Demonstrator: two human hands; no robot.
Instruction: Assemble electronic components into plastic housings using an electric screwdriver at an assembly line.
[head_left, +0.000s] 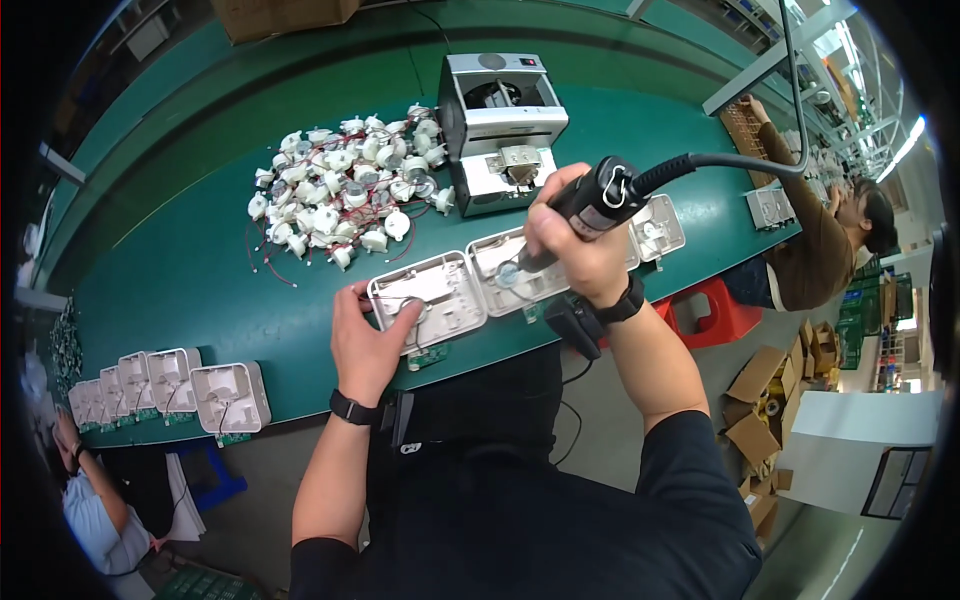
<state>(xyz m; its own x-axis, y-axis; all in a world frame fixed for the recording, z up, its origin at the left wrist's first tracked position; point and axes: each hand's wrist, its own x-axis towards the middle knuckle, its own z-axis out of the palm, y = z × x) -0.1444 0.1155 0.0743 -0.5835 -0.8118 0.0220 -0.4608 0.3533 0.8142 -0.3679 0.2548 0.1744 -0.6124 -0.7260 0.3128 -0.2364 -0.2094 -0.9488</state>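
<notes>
A black electric screwdriver (pixel 600 200) is gripped in my right hand (pixel 585 258), its cable running up and to the right. Its lower end points down over a white plastic housing (pixel 540 287), where a small round part with a wire sits; the tip is partly hidden. Just left, my left hand (pixel 366 345) is closed round the left rim of another white housing (pixel 455 305), thumb inside by a round part. A green circuit board (pixel 428 358) hangs at this housing's near edge. A third housing (pixel 662 235) lies beyond my right hand, partly covered by it.
A grey screw feeder (pixel 505 135) stands behind the housings. Left of it is a heap of white round parts with red wires (pixel 330 195). More housings (pixel 230 397) line the front edge at left. People sit at both ends; a red stool (pixel 722 315) is at right.
</notes>
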